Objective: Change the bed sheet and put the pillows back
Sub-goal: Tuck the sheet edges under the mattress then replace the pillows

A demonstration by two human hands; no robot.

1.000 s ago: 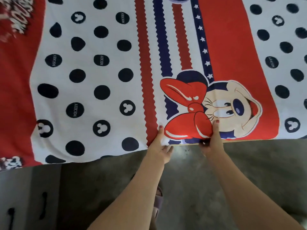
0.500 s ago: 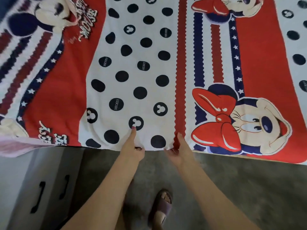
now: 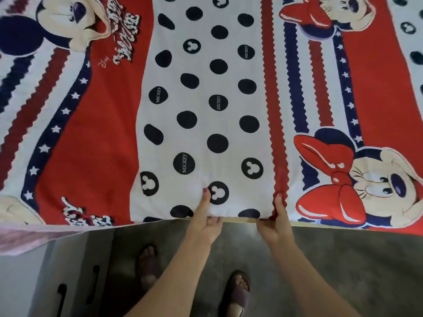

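**Both grips on the sheet's near edge**

My left hand (image 3: pixel 203 221) and right hand (image 3: pixel 275 223) each pinch the bed sheet (image 3: pixel 206 99) at the bed's near edge, thumbs on top; my fingers curl underneath, hidden. A pink cloth (image 3: pixel 20 236) and grey cabinet (image 3: pixel 68 271) are cut off left. My sandals (image 3: pixel 235 296) stand on the floor (image 3: pixel 354 259).

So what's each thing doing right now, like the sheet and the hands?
Red, white and navy cartoon bed sheet: spread flat, near edge gripped.
Left hand: pinching sheet edge, thumb on top.
Right hand: pinching sheet edge at red stripe.
Grey cabinet drawers: closed.
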